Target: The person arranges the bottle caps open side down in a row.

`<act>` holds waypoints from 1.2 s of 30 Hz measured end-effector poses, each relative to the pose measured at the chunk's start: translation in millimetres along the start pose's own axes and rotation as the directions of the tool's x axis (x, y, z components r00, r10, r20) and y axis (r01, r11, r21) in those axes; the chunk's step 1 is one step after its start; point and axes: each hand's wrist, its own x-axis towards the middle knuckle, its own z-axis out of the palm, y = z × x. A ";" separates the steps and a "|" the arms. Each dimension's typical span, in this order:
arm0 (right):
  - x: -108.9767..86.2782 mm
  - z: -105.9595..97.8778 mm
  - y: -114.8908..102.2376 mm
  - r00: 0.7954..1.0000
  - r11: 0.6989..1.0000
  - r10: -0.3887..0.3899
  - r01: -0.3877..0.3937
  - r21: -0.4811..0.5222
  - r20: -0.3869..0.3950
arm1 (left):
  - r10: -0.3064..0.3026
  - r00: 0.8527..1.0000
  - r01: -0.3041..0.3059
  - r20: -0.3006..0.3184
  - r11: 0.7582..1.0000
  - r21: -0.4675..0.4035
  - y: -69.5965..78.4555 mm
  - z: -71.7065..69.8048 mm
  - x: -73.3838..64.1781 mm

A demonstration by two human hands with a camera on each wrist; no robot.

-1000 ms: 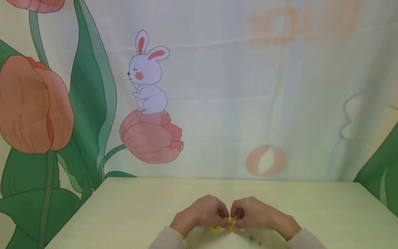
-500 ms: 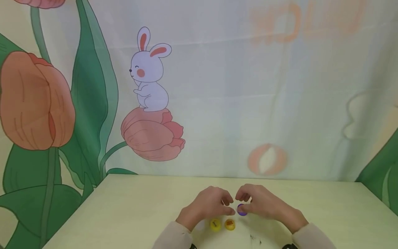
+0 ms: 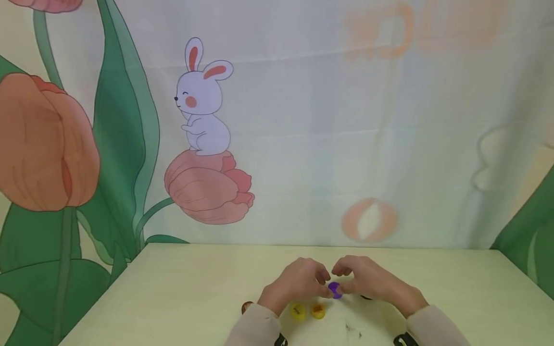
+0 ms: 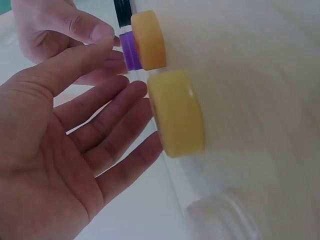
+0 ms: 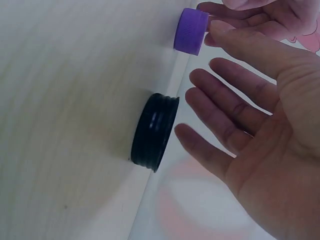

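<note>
A ribbed purple bottle cap (image 3: pixel 334 290) lies on the table between my hands, seen side-on in the right wrist view. My right hand (image 3: pixel 374 281) has its thumb tip at the cap's top, the other fingers relaxed and apart. From the other side my left hand (image 3: pixel 298 280) reaches its thumb to the same cap, its fingers spread with nothing in them. Nearer me sit a yellow cap (image 3: pixel 297 311) and an orange cap (image 3: pixel 318 311). A black lid (image 5: pixel 154 132) stands just beside the right fingertips, mostly hidden by that hand in the head view.
A clear cap (image 4: pixel 220 217) sits past the yellow one in the left wrist view. Part of a brown cap (image 3: pixel 247 307) shows beside the left sleeve. Dark marks (image 3: pixel 352 330) spot the pale table (image 3: pixel 186 283), which ends at a printed curtain (image 3: pixel 294 144).
Both hands have left the orange cap, which they pinched a second ago, and moved away from me to the purple cap. The orange cap now lies flat beside the yellow one.
</note>
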 end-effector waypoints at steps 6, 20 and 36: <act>1.1 0.7 5.2 0.999 1.000 -0.009 0.008 0.017 0.041 | -0.012 1.000 0.012 0.005 1.000 0.003 -3.2 4.4 5.8; 1.2 0.9 4.3 0.999 0.999 -0.007 0.004 0.053 0.042 | 0.083 0.996 -0.083 -0.008 0.996 0.045 -5.7 0.1 4.0; -4.1 -10.4 -6.0 0.998 0.977 0.051 -0.059 0.204 0.044 | 0.150 0.973 -0.164 -0.173 0.984 -0.070 -13.5 -5.6 -4.0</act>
